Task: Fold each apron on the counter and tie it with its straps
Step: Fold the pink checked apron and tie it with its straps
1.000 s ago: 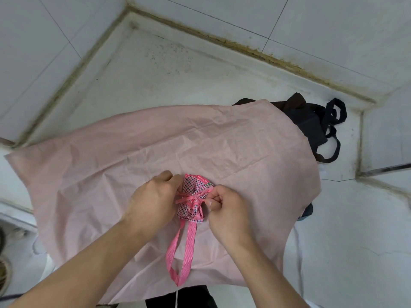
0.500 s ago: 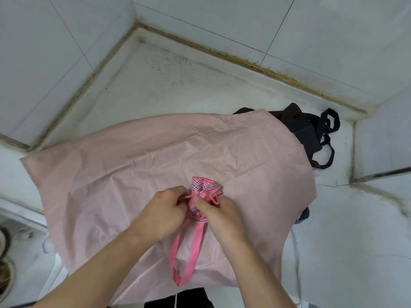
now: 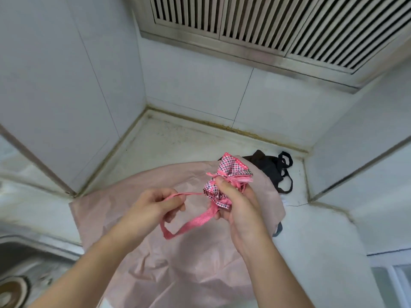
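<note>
Gripping a checked bundle (image 3: 224, 183) in the right hand (image 3: 241, 205), thumb pressed on its near face and fingers curled round the far side, raised off the bench (image 3: 322, 230) above the right part of a pink apron (image 3: 178, 263). Bundle rolled tight, red-and-white check with dark dots, cinched at the waist by a pink strap (image 3: 191, 223) wound round it, frayed ends sticking out right. Pinching one thin run of that strap in the left hand (image 3: 153, 207), finger and thumb closed on it, pulled out taut to the left of the bundle. Wider loop of the same strap hanging below both hands, sagging toward the near left and clear of the cloth beneath. Pink apron spread flat and creased across the middle of the bench, reaching from the far right corner toward the near edge. Dark apron (image 3: 269, 170) heaped at the far right corner, partly tucked under the pink one, black straps (image 3: 285, 172) looped out to its right. Steel sink (image 3: 26, 254) at the near left, drain showing at the lower edge. Slatted vent (image 3: 278, 25) high on the far wall, white tiles below and to both sides.
</note>
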{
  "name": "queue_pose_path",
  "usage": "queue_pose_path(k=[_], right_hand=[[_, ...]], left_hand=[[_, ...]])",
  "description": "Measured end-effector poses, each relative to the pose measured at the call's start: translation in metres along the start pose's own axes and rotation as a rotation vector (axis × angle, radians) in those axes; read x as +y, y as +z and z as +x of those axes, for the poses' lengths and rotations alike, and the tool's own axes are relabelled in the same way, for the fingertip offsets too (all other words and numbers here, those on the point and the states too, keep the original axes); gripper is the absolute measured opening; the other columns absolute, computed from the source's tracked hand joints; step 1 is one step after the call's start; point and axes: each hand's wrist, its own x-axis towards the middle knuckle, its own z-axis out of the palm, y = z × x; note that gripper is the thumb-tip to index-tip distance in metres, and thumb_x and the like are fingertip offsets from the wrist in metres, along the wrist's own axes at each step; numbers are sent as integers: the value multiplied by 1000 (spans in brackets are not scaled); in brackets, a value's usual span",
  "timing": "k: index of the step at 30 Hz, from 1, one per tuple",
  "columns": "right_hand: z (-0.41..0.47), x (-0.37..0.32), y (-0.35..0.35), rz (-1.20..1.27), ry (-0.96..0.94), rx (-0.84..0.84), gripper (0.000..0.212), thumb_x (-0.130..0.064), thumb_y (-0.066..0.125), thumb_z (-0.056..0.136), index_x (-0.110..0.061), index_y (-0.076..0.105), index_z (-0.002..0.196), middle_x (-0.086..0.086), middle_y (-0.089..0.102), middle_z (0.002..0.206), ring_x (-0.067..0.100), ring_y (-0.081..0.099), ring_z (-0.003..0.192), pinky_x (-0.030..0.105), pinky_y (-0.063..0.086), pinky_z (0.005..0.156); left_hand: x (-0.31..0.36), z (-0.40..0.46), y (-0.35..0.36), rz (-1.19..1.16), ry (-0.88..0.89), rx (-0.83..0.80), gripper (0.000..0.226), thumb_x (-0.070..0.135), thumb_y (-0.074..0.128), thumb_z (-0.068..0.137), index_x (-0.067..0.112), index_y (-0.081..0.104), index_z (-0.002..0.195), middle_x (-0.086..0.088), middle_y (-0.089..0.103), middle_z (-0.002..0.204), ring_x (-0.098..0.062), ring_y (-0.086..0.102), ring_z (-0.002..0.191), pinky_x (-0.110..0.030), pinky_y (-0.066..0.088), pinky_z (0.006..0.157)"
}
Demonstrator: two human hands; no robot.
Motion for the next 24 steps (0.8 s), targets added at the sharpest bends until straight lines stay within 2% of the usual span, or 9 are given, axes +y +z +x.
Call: queue_pose_path(k=[4,6,9,11,13,16,20,22,24], right_hand=[[-39,-23,2,-6,-48,14,24,-20,75,93,-9,73,115,14,76,96,30,66,72,33,49,48],[-58,-22,5,-107,-33,-7,21,-19,75,94,-12,74,114,11,79,99,31,72,75,34,51,49],[-88,-17,17,-297,73,-74,33,-26,77,93,-12,65,119,12,79,99,38,78,78,37,56,51],[-102,-15,24,-598,97,-98,53,-47,80,86,-13,53,117,6,76,99,24,77,79,40,63,62],[-119,-23,35,-811,-70,-99,74,-59,81,76,-16,44,125,-2,68,118,10,69,99,34,60,86],[-153,-51,59,-627,-446,-388,93,-37,84,74,-42,36,153,-17,48,153,1,47,140,32,42,114],[-198,-105,106,-421,-600,-747,33,-1,67,82,-15,69,112,9,79,96,25,76,89,44,59,77],[-225,-115,132,-424,-612,-807,5,-5,71,84,-6,69,89,10,71,69,26,63,57,43,52,57],[-245,-115,152,-369,-575,-851,13,-1,73,90,4,65,81,3,53,54,17,47,45,37,52,51]], left_hand=[[61,-38,-15,-661,11,58,24,25,68,86,15,54,69,3,25,63,-14,24,47,-32,21,55],[91,-58,-18,-753,67,29,16,25,59,91,15,56,78,5,28,63,-10,24,45,-27,23,52],[136,-96,-23,-587,178,-67,15,21,58,89,12,69,95,2,35,65,-12,27,46,-23,28,46],[160,-122,-25,-428,222,-104,21,18,62,88,9,72,103,-1,39,66,-12,27,44,-21,30,43],[182,-153,-23,-256,231,-130,23,11,59,92,4,72,110,-5,42,68,-13,28,41,-20,29,41],[201,-195,-13,22,220,-146,22,1,53,99,-6,70,111,-12,46,66,-16,33,38,-19,31,40],[211,-247,-17,206,267,35,29,11,70,92,-16,64,98,-16,52,60,-20,44,40,-23,36,42],[214,-292,-35,220,305,227,25,13,76,88,-10,67,88,-8,55,55,-19,46,43,-25,40,45],[212,-331,-55,238,326,356,19,13,80,84,-3,70,86,-11,56,59,-20,47,48,-27,43,49]])
